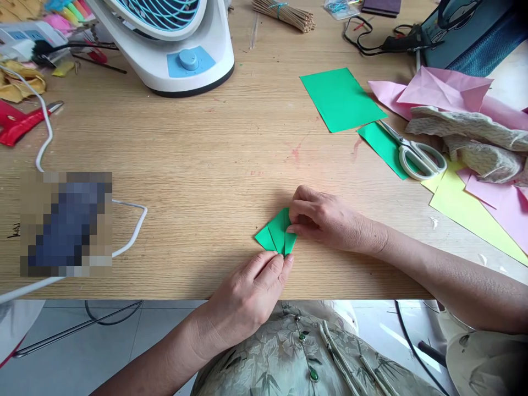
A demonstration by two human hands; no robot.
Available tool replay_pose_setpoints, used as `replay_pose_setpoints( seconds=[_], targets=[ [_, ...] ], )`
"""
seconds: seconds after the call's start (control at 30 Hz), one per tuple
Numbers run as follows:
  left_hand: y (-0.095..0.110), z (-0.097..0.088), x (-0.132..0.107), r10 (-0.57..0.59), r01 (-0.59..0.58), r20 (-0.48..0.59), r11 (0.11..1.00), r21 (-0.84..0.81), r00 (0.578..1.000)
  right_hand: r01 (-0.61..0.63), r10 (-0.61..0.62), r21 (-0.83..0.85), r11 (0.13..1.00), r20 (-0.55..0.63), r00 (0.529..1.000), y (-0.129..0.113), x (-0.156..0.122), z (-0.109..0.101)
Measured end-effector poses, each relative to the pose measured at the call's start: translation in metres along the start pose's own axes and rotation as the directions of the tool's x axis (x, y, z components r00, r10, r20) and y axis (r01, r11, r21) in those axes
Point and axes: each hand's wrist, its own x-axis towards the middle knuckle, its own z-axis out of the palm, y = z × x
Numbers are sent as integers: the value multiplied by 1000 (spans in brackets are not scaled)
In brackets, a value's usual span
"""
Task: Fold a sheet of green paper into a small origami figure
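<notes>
2 hands (243, 297) (325, 217) pinch 1 folded green paper (275, 234), 1 scissors (416, 154) nr

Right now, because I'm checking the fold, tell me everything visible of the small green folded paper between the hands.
The folded green paper is a small, matte, kite-like piece with sharp creases fanning to its near tip. It lies flat on the wooden table. The left hand pinches that tip; the right hand covers its right edge.

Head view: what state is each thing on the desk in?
Folded paper, creased, flat on desk, pinched by both hands.
Left hand, pinching its lower tip.
Right hand, pinching its right edge.
Scissors, shut, lying on a green strip.
Green sheet, flat, unfolded.
Fan, upright; running or not, cannot tell.
Sticks, tied in a bundle.
</notes>
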Motion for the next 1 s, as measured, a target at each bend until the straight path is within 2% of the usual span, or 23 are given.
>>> replay_pose_setpoints(
  seconds=[0.1,0.27,0.43,0.6,0.8,1.0],
  targets=[
    [-1,0,1,5,-5,2,1000,16,1000,2,-3,-11,1000,-21,1000,0,-1,1],
    [-2,-2,2,47,-54,108,996,64,993,7,-11,-57,998,-61,998,0,-3,4],
    [1,0,-2,-46,51,90,997,-55,995,43,-62,-135,990,-135,989,3,-5,11],
    [2,5,-5,-81,88,60,988,-124,995,87,-89,-23,996,-272,958,7,-8,13],
    [1,6,-5,-75,80,48,988,-128,996,60,-82,-112,992,-207,975,4,-11,18],
    [1,12,-9,-76,81,49,989,-125,996,-42,12,-117,992,-246,969,1,-4,23]
  ],
)
